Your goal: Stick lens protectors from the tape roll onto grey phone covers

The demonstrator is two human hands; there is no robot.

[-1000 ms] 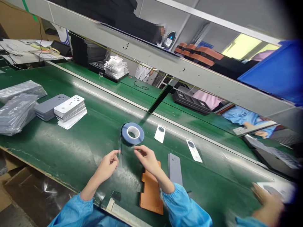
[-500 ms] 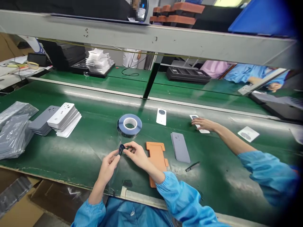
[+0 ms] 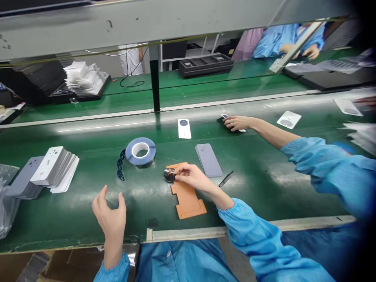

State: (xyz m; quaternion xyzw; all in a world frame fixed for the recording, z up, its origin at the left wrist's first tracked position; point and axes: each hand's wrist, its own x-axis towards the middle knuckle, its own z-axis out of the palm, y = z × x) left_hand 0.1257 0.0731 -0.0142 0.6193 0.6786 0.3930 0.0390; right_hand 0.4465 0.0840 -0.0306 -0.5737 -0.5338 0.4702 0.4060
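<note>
My right hand (image 3: 190, 176) pinches a round black piece (image 3: 169, 174) over the upper end of an orange plate (image 3: 188, 199). Fingers apart and holding nothing, my left hand (image 3: 111, 209) is above the green surface at the left of the plate. A blue tape roll (image 3: 141, 152) with a white core lies beyond my hands, and a strip of dark round pieces (image 3: 120, 164) trails from its left side. To the right of the plate are a grey phone-shaped panel (image 3: 209, 159) and a slim black tool (image 3: 226, 178).
Stacked white panels (image 3: 54, 168), grey panels (image 3: 26, 178) and plastic bags (image 3: 7, 211) lie at left. Another person's hand (image 3: 237, 123) touches a white card at the right. A white card (image 3: 184, 129) lies beyond the plate. A metal beam (image 3: 176, 23) crosses above.
My right hand has moved right with the black piece, over the orange plate. My left hand has let go and drawn back left, opened. The orange plate is turned, and the view has shifted.
</note>
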